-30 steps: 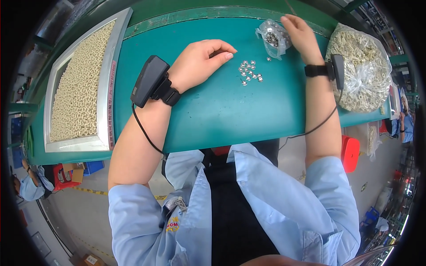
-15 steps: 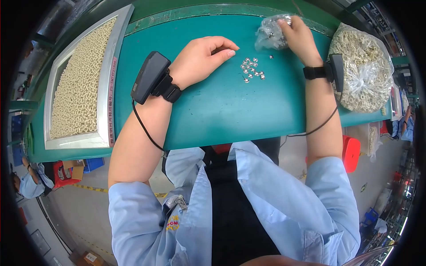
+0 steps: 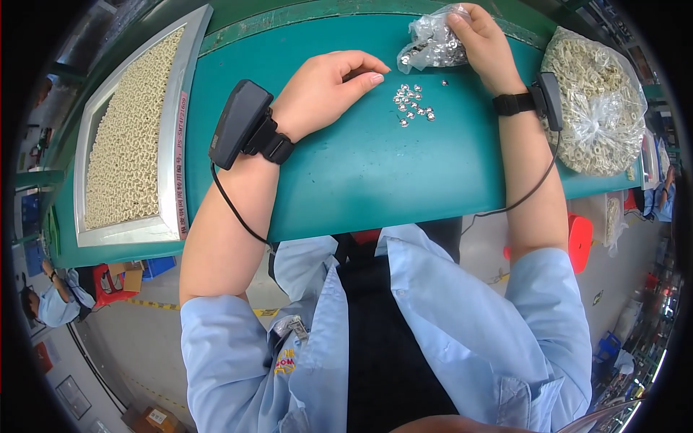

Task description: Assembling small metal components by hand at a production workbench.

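My right hand [image 3: 479,37] is closed on the upper edge of a clear plastic bag [image 3: 433,42] at the far side of the green table. Shiny small metal parts show through the bag. Several round silver metal pieces [image 3: 411,101] lie loose on the table, just nearer than the bag. A single metal piece [image 3: 445,83] sits apart, to their right. To the left of the loose pieces rests my left hand [image 3: 328,90], its fingers loosely bent and the thumb tip slightly apart from them. Nothing shows between those fingers.
On the left, a metal-framed tray [image 3: 171,173] holds rows of small cream-coloured parts. A large tied plastic bag [image 3: 595,108] of similar parts stands at the right. The green table [image 3: 361,191] ends just before my body. A red stool [image 3: 580,242] is below, right.
The plastic bag has shifted a little left and spread lower under my right hand. My left hand stays beside the loose pieces. The whole view has shifted slightly.
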Tool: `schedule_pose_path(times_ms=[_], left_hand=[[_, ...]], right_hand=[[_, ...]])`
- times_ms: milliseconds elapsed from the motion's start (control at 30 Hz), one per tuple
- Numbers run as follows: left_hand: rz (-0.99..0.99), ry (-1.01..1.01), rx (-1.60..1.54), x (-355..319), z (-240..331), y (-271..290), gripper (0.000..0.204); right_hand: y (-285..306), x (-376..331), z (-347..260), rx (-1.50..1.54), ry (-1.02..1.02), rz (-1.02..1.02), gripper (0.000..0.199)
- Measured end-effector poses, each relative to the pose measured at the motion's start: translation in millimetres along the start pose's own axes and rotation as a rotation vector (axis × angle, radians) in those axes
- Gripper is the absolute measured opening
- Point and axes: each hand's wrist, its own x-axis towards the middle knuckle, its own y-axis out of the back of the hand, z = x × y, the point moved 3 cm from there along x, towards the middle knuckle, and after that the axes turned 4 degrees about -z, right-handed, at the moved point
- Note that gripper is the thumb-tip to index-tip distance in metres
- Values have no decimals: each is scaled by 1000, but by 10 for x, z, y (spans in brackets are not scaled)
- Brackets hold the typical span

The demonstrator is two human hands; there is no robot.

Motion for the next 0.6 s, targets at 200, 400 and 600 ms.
schedule_pose_path(times_ms=[200, 400, 600], left_hand=[[17, -69, 25, 44, -41, -35, 23], [11, -46, 51, 11, -21, -17, 23], [-6, -32, 37, 24, 4, -18, 23]], right_hand=[[-1, 79, 80, 706, 514, -397, 6], [-54, -135, -283, -165, 156, -66, 8], [-13, -121, -286, -109, 181, -99, 8]])
